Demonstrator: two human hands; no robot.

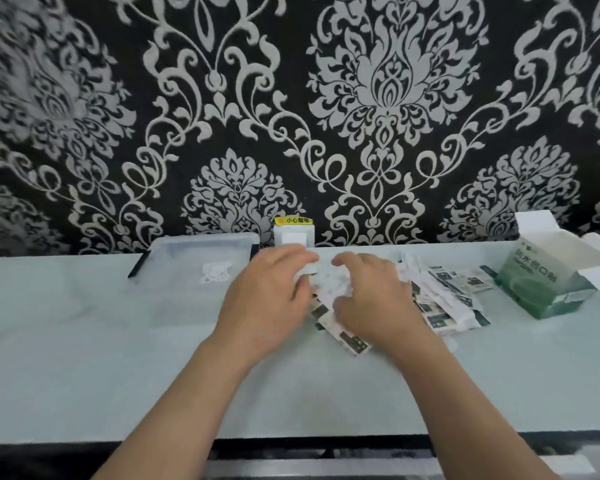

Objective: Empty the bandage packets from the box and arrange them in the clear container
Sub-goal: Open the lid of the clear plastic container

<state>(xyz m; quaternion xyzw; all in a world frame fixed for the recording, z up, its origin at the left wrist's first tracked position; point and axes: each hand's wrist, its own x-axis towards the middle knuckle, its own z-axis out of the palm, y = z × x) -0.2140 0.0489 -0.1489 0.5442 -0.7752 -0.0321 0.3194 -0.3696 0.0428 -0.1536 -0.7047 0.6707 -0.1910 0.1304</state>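
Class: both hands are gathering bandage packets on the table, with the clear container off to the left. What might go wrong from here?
1. The left hand and right hand hold a loose bunch of bandage packets between them; some may slip out on the way to the clear container.
2. The other packets lie overlapping beside the open box; a passing wrist could scatter them across the table.

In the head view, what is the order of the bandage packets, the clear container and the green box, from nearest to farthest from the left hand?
1. The bandage packets: at the fingertips of the left hand, spreading to its right.
2. The clear container: just to its left, by the wall.
3. The green box: far right, past the packets.
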